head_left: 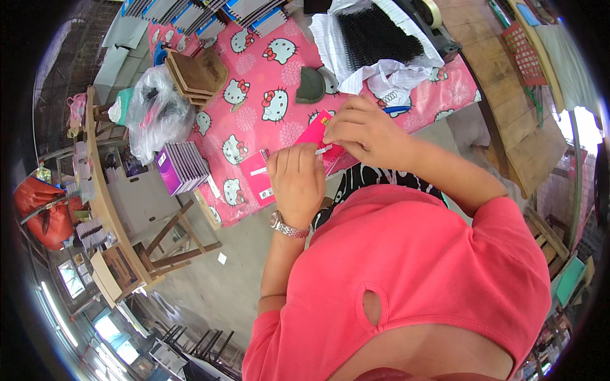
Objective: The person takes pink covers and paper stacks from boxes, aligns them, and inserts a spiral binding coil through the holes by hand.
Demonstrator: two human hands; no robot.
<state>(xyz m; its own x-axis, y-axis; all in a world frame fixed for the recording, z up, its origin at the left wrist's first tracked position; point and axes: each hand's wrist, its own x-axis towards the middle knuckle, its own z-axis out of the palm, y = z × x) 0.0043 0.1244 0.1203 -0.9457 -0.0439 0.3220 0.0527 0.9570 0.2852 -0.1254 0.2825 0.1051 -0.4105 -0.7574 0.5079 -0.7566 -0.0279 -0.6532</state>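
Bright pink notebooks or notebook covers lie at the near edge of the table; one pink piece (255,180) with a white label strip shows left of my left hand (297,178). Another pink cover (311,134) slants up between my hands. My left hand, a metal watch on its wrist, has its fingers curled over the pink notebook. Close by, my right hand (361,132) is bent in a pinch at the edge of the slanted cover; its fingertips hide whatever is between them. A small white strip (324,150) shows between the hands.
A pink patterned cloth (254,82) covers the table. Black spiral wires (378,38) lie on white paper at the far right, near a blue pen (395,109). A dark green rounded piece (310,86), wooden holder (197,73), plastic bag (159,114) and purple notebooks (181,166) stand around.
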